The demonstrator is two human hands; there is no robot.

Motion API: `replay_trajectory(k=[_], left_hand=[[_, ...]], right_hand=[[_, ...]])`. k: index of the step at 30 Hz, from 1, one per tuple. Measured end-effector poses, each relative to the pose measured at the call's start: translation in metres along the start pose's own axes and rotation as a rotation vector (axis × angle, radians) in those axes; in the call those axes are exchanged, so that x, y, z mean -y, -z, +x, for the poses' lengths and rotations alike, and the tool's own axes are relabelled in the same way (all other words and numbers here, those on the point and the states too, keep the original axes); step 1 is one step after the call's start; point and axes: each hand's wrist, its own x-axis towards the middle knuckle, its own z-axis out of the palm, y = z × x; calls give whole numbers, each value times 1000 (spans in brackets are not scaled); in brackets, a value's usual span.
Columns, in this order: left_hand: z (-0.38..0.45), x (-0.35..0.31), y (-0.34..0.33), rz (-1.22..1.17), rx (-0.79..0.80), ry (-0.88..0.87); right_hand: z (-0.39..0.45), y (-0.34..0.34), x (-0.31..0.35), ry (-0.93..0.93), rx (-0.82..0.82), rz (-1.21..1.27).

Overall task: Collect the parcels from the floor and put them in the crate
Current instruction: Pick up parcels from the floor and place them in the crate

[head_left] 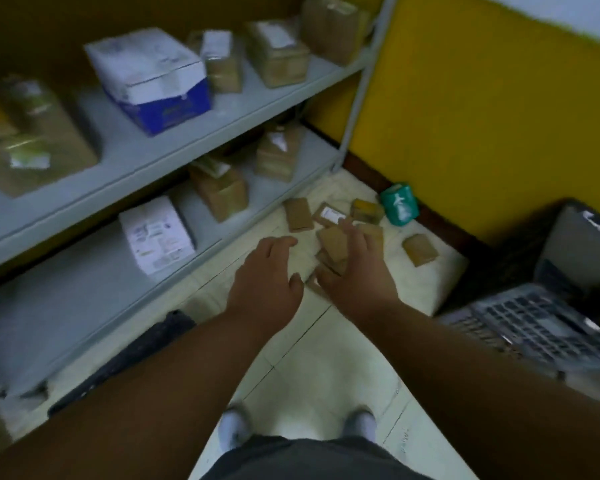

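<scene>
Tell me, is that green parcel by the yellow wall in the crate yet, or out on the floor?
Out. The green parcel lies on the floor against the wall's base, well apart from the grey crate, and neither hand touches it.

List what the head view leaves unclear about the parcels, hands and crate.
- Parcels under the right hand: count hidden by the hand.
- Right hand: grip or mere touch, blurred.
- Left hand: contact with floor unclear.
- Crate: cut off by right edge; contents unseen.
- Labels: blurred.

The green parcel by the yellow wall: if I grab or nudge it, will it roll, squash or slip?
The green parcel looks rounded like a roll, so a nudge may set it rolling. Its wrap seems glossy, possibly slippery. It looks soft-wrapped, so it may give slightly when gripped; the blur hides more.
</scene>
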Motion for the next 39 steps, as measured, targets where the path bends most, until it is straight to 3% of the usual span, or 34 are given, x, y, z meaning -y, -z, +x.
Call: replay_trajectory(k=[7,12,17,22,31,39], left_hand=[[36,-133,-114,-93,121,37],[55,-176,-160,-53,150,54],[92,-168,-168,-4,158,57],[142,-141,-184,-34,189,113],[300,-94,-202,7,313,64],[369,-66,-276,-29,417,152]], right_hand=[[-24,102,-138,-205,-102,15],[-2,138,-194,-240,-136,37],[36,140,-208,-303,-122,189],[84,127,-230,-395,-81,178],[227,108,-240,-490,-74,169],[307,59,-294,-558,-62,239]])
